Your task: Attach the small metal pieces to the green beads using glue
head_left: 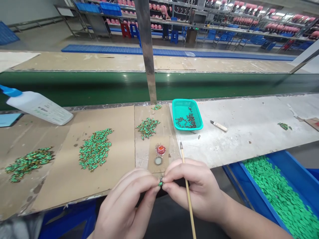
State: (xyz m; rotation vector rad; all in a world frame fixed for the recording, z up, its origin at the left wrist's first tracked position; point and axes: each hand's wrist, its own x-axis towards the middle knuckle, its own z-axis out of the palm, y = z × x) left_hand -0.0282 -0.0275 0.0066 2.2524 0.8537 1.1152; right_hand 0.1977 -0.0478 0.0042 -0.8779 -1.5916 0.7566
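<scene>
My left hand (132,196) and my right hand (196,189) meet at the bench's front edge. Between their fingertips they pinch a small green and dark piece (160,182), too small to make out fully. A thin wooden paintbrush (187,189) is also held in my right hand, its dark tip pointing up and away. Just beyond the fingers sit a small round pot of red paint (161,150) and a round grey cap (158,160). Piles of small green and brown pieces (96,149) lie to the left, with a smaller pile (147,127) behind the pot.
A teal basket (187,114) holds small dark pieces. To its right lies a short brush (219,126). A white bottle with a blue cap (40,106) leans at the left. A blue bin (281,186) of green discs stands lower right. A metal post (147,49) rises behind the bench.
</scene>
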